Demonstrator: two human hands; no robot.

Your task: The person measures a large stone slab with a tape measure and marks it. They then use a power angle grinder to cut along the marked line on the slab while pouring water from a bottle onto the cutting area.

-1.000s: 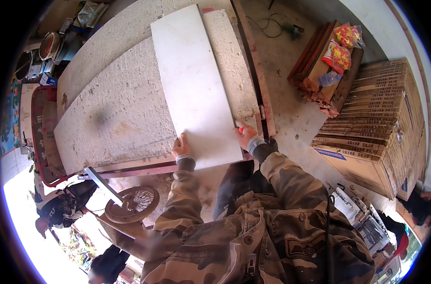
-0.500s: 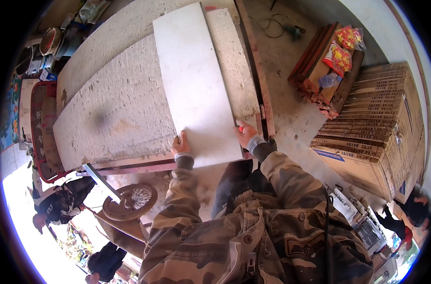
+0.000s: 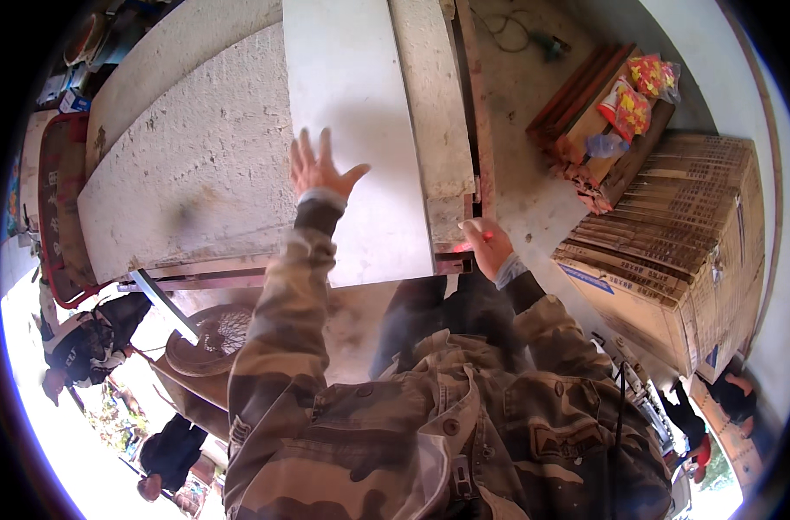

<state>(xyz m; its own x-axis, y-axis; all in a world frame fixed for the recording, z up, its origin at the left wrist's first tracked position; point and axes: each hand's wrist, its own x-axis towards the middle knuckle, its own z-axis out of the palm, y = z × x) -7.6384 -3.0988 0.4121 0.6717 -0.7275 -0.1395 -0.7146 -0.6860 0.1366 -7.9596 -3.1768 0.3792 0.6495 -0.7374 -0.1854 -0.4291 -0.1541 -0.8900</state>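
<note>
Board (image 3: 378,95), white, beneath left fingers (image 3: 326,152), spread apart; right fingers (image 3: 476,230) curled on red object (image 3: 463,247), right of board.

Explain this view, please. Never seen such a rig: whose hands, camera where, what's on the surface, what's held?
There's no robot: these are a person's bare hands. The view looks down from the left of two fisheye cameras worn on the head, so straight edges bend near the rim. A long white board lies across rough, pale slabs. The left hand is spread over the board's left edge, holding nothing; contact is unclear. The right hand, off the board, is curled around a small red object, mostly hidden.
</note>
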